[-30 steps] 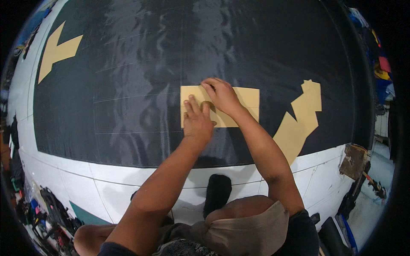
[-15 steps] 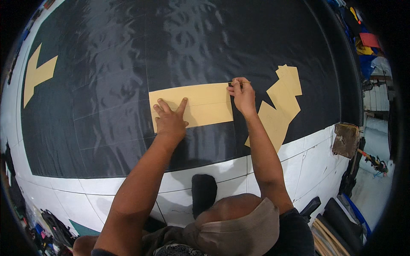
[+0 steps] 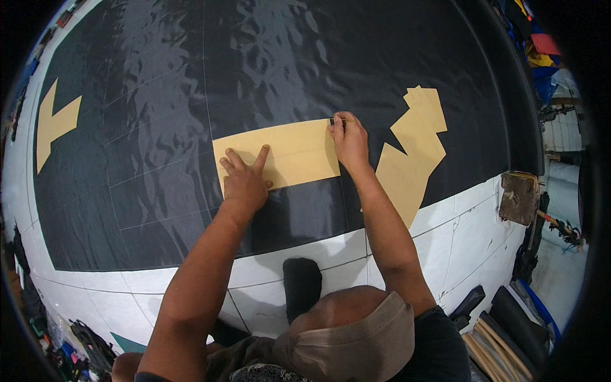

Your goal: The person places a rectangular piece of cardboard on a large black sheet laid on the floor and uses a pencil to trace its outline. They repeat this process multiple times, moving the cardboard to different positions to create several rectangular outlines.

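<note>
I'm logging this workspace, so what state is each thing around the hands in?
Left hand: fingers spread, on the rectangular card
Right hand: pinching a thin stick
Rectangular card: flat, at the right hand's fingertips
Black sheet: spread out, rippled, marked with thin lines
Right-hand card pieces: overlapping
Left-side forked card: lying flat
</note>
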A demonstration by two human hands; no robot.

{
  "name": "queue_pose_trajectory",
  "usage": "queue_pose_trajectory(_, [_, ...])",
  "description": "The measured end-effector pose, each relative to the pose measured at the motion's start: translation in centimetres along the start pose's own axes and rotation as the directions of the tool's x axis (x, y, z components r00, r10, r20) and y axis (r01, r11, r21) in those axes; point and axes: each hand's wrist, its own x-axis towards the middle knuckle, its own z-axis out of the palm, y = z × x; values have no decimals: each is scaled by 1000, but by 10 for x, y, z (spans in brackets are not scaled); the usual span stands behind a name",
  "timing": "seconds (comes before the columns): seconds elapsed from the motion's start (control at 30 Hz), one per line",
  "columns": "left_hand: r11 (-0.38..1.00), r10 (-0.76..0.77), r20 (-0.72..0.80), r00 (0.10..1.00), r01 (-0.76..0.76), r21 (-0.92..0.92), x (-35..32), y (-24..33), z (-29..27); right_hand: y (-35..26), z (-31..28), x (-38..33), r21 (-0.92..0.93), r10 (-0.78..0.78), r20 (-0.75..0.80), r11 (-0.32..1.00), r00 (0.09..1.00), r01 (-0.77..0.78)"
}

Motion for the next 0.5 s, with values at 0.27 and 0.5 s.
queue_pose_trajectory(0.27, [1000,7,15,1000,-7,-12,0,-1,-5,-2,-12,-23,-256,-219,167,932,961,257])
queue_pose_trajectory(0.5, [1000,-22,53,998,23,-19,3,4,-8,4,-49,-101,-241,-197,238,937,951,254])
